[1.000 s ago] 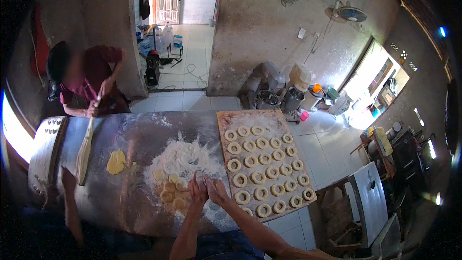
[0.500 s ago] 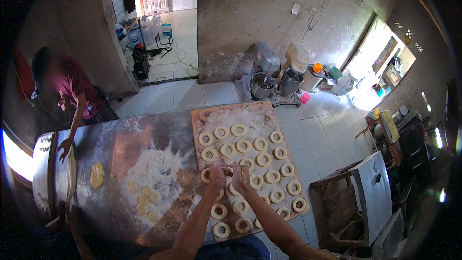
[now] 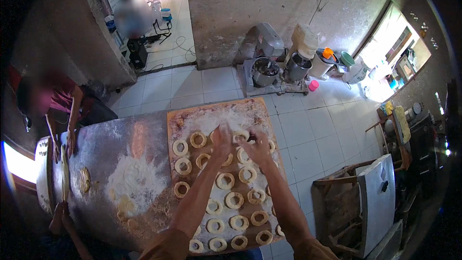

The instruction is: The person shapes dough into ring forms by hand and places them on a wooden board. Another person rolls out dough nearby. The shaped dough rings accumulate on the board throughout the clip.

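My left hand [image 3: 222, 140], smeared by motion, hangs over the far rows of dough rings; its fingers cannot be made out. Just right of it, my right hand [image 3: 257, 148] has its fingers curled at the edge of a pale dough ring [image 3: 240, 136]. Both hands are above a floured wooden board [image 3: 180, 124] at the table's right end. Several more rings lie on it in rows, among them a dough ring [image 3: 225, 180] between my forearms. My arms hide part of the rows.
Left of the board, loose flour [image 3: 137, 178] and small dough rounds [image 3: 126, 204] lie on the table [image 3: 156, 132]. A person in maroon [image 3: 65, 101] reaches to a long dough strip [image 3: 65, 173]; another person's hands [image 3: 60, 212] are nearer. Mixers [image 3: 265, 70] stand by the wall.
My hands have moved from mid-board to the far rows, where a ring now lies by my right fingers. My view has shifted. The person in maroon now has both hands by the dough strip.
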Motion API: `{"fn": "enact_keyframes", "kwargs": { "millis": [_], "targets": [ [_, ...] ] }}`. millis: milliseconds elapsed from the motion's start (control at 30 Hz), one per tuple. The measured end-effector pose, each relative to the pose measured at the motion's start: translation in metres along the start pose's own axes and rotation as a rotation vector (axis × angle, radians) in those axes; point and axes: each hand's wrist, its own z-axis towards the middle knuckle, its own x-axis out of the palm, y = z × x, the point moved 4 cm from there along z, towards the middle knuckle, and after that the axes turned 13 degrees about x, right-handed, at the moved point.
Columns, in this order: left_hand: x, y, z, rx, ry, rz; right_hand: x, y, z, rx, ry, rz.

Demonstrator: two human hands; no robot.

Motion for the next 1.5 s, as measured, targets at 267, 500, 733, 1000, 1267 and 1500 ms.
{"fn": "enact_keyframes", "kwargs": {
  "millis": [267,500,733,1000,1267,1500],
  "targets": [
    [0.021,-0.026,0.052,0.121,0.427,1.091,-0.039,-0.053,0.002,-0.082,-0.377,-0.930],
    [0.007,-0.018,0.018,0.134,0.345,1.066,-0.001,-0.064,0.023,0.017,-0.061,-1.111],
    [-0.248,-0.138,-0.204,0.087,-0.444,1.103,0.043,-0.009,-0.116,-0.083,-0.131,-0.470],
    [-0.430,-0.190,-0.284,-0.292,-0.239,1.473,0.203,0.051,-0.192,-0.327,0.131,-0.406],
    [-0.407,-0.223,-0.293,-0.081,-0.529,0.399,0.388,0.080,-0.229,-0.014,0.547,-0.076],
    [-0.402,-0.252,-0.311,0.041,-0.588,0.052,0.418,0.105,-0.254,0.041,0.619,-0.039]
  ]
}}
